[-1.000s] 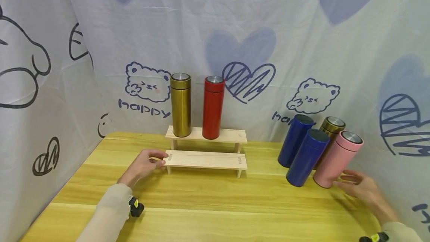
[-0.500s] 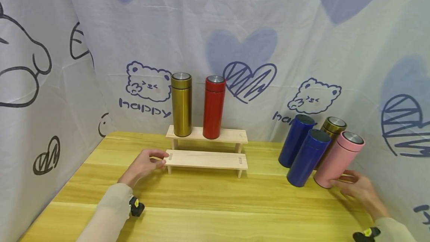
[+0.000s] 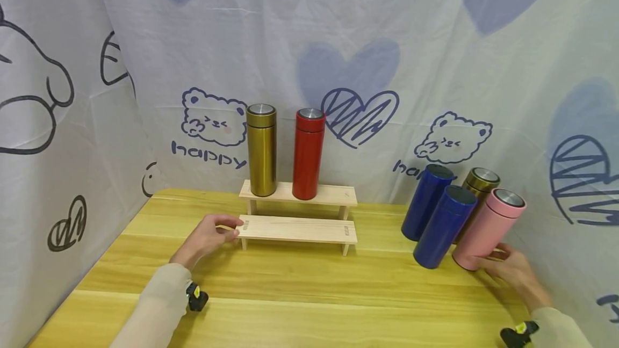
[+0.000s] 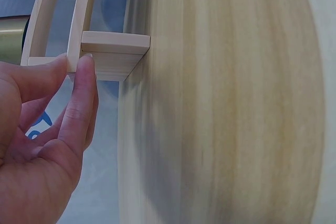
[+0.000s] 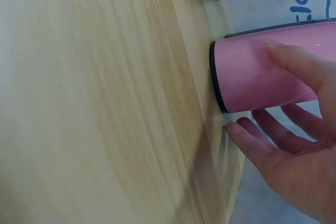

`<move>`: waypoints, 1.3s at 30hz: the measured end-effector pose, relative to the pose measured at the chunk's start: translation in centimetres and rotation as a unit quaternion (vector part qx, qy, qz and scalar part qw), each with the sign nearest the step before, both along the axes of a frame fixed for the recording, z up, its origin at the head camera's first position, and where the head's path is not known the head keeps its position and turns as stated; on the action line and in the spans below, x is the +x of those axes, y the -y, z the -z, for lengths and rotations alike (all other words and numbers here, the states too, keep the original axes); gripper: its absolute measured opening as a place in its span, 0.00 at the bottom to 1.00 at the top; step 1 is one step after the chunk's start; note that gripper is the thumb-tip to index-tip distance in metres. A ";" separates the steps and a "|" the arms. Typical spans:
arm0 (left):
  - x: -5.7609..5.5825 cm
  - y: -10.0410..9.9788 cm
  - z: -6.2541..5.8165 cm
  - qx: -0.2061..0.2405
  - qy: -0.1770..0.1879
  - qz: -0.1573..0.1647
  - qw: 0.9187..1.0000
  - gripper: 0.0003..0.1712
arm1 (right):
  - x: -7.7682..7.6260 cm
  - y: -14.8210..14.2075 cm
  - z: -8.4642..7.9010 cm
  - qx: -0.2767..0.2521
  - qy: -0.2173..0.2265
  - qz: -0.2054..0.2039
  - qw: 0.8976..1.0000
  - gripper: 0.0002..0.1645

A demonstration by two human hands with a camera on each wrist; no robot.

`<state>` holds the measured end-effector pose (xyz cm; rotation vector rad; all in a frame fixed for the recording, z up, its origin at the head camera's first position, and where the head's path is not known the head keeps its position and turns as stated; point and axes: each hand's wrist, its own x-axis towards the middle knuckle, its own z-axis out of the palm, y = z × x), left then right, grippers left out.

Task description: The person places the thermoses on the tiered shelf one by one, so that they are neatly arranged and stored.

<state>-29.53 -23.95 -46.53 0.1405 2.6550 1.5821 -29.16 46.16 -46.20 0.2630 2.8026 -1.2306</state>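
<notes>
In the head view my left hand (image 3: 207, 236) pinches the left end of the lower step of a pale wooden two-step display stand (image 3: 297, 228). The left wrist view shows the thumb and fingertips at the edge of that wooden step (image 4: 76, 30). At the right my right hand (image 3: 511, 272) is round the lower part of a pink thermos bottle (image 3: 489, 230), which stands upright on the table. In the right wrist view the thumb lies on the pink thermos bottle (image 5: 252, 72), and the fingers are curled along its other side, partly hidden behind it.
On the upper step stand a gold thermos bottle (image 3: 261, 160) and a red thermos bottle (image 3: 307, 160). Beside the pink one are two blue thermos bottles (image 3: 442, 230) and another gold thermos bottle (image 3: 481, 180) behind. A printed cloth (image 3: 358, 15) hangs round the wooden table (image 3: 309, 294).
My right hand has moved slightly left and closed in on the pink thermos bottle, its thumb now on the bottle's side. The left hand and the stand have stayed put.
</notes>
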 end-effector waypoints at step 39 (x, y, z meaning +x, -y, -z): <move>0.1 0.0 -0.1 0.007 0.002 0.007 1.000 0.18 | -0.1 0.5 0.5 -0.006 -0.059 0.021 0.998 0.56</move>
